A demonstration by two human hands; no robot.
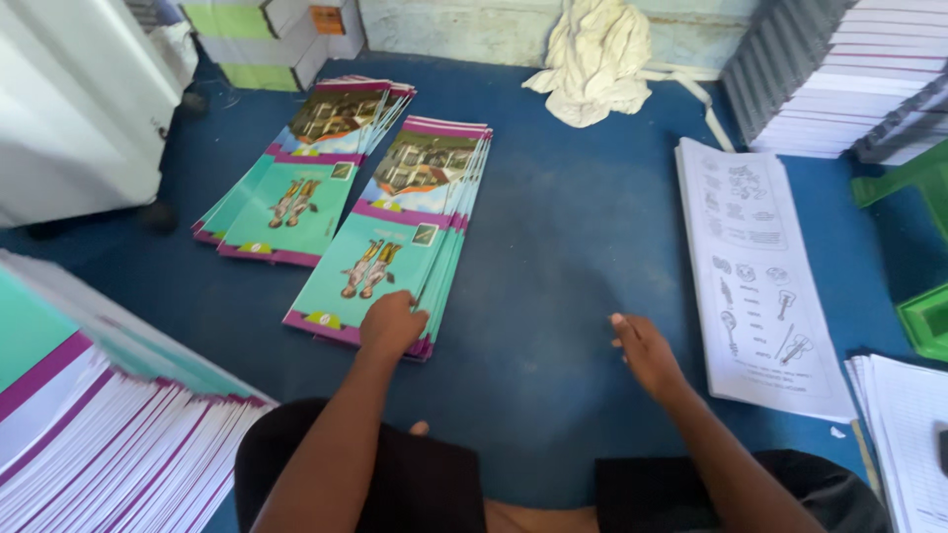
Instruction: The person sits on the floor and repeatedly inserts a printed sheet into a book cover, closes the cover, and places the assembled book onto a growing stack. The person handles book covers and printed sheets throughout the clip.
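Head view. The person sits on a blue floor point(553, 247), knees at the lower edge of the frame.

The left hand point(391, 324) rests on the near edge of a fanned stack of teal-and-purple covers point(395, 237). Its fingers point(407, 318) are curled downward and press on the top cover close to the lower right corner; the fingers lie together, not spread. Whether they pinch a cover edge cannot be told from this angle. This stack lies on the floor directly ahead of the left knee, its long side running away from the person and slightly to the right.

A second fanned stack of the same covers point(296, 178) lies just beside the first, further left and further away, apart from both hands.

The right hand point(647, 355) hovers over bare floor, between the near stack and a pile of white printed sheets point(760, 276). Its fingers point(624, 328) are loosely extended and slightly apart, holding nothing and touching nothing.

A tall pile of bound covers with purple edges point(109, 434) fills the lower left corner. Stacks of white paper blocks point(839, 79) stand at the upper right, and a crumpled white cloth point(597, 59) lies against the far wall. More white sheets point(908, 434) lie at the lower right edge.
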